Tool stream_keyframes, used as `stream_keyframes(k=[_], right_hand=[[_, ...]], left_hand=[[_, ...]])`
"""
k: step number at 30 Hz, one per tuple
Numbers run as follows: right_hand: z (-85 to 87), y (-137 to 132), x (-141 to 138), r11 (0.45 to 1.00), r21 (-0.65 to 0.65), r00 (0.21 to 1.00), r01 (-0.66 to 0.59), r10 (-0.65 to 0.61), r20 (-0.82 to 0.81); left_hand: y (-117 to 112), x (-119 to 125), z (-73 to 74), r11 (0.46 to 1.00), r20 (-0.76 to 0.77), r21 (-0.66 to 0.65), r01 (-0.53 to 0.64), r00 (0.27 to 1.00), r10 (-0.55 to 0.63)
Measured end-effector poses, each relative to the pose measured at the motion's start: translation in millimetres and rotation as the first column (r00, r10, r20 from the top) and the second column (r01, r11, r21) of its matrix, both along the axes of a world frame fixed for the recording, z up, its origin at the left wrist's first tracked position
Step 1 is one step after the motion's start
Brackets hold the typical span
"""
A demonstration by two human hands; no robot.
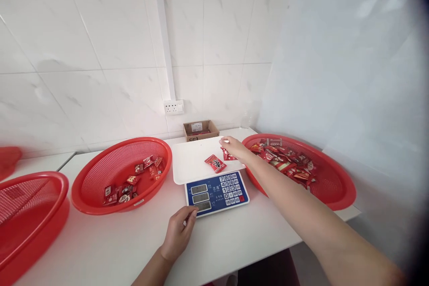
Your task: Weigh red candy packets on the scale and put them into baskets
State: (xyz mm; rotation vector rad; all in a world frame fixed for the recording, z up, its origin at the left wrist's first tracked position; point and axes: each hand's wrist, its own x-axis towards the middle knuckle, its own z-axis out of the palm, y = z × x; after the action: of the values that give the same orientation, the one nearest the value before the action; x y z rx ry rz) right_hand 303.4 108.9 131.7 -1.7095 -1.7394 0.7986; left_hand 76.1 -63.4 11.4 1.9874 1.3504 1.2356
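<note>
A digital weighing scale (217, 194) with a white pan (189, 161) stands on the table before me. On the pan lies a red printed packet (216, 163). My right hand (232, 147) reaches over the pan's right side, its fingers pinched together at a second small red packet (228, 154), which the hand partly covers. My left hand (180, 229) rests by the scale's lower left corner, fingers curled and thumb pressed to the index finger. Nothing shows in it. The scale's displays are lit too faintly to read.
To the right stands a red basket (335, 201) with many packets; my right forearm crosses its rim. A red basket (82, 203) at left holds several packets. Another red basket (55, 232) is at far left. A cardboard box (209, 130) sits against the wall, below a socket (173, 107).
</note>
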Motion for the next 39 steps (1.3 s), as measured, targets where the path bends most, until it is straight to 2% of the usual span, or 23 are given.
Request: stream_keyframes(k=[5, 8, 10, 12, 14, 17, 19, 21, 23, 26, 30, 39], right_hand=[[-6.4, 4, -24, 0.997, -0.030, 0.996, -0.064, 0.062, -0.057], [-4.4, 0, -24, 0.993, 0.022, 0.994, -0.112, 0.111, 0.024], [-0.5, -5, -12, 0.990, 0.070, 0.987, -0.119, 0.110, 0.114], [3.7, -9, 14, 0.989, 0.095, 0.973, -0.109, 0.087, 0.212], [6.5, -13, 50, 0.994, 0.071, 0.946, -0.078, 0.052, 0.319], [5.5, -22, 115, 0.998, -0.058, 0.863, 0.012, 0.019, 0.504], [0.4, -33, 154, 0.982, -0.165, 0.800, 0.093, 0.025, 0.600], [-8.4, -47, 183, 0.951, -0.264, 0.757, 0.163, 0.051, 0.651], [-20.0, -59, 201, 0.915, -0.352, 0.750, 0.196, 0.092, 0.655], [-38.1, -71, 211, 0.876, -0.444, 0.778, 0.191, 0.141, 0.612], [-52.6, -72, 210, 0.861, -0.478, 0.805, 0.173, 0.156, 0.573], [-50.9, -70, 203, 0.836, -0.542, 0.861, 0.084, 0.213, 0.462]], left_hand=[[0, 0, -0.6, 1.000, -0.010, -0.004, 0.011, 1.000, -0.011], [0, 0, 0.1, 1.000, -0.013, -0.007, 0.014, 1.000, -0.014], [-1, -1, 0.8, 1.000, -0.012, -0.018, 0.011, 1.000, -0.011], [-1, -1, 1.8, 1.000, -0.007, -0.022, 0.010, 1.000, -0.010], [-1, -1, 2.8, 1.000, -0.002, -0.016, 0.013, 1.000, -0.013], [-1, 0, 4.2, 1.000, 0.005, -0.004, 0.027, 1.000, -0.027], [-2, 1, 4.5, 0.999, 0.010, -0.002, 0.041, 0.999, -0.041], [-3, 2, 4.1, 0.998, 0.006, -0.019, 0.054, 0.999, -0.053], [-3, 3, 3.1, 0.997, -0.004, -0.044, 0.064, 0.998, -0.064], [-1, 4, 1.5, 0.996, -0.017, -0.055, 0.070, 0.997, -0.071], [1, 4, 0.2, 0.997, -0.020, -0.058, 0.044, 0.999, -0.045], [2, 2, -1.8, 0.998, -0.012, -0.058, 0.023, 1.000, -0.024]])
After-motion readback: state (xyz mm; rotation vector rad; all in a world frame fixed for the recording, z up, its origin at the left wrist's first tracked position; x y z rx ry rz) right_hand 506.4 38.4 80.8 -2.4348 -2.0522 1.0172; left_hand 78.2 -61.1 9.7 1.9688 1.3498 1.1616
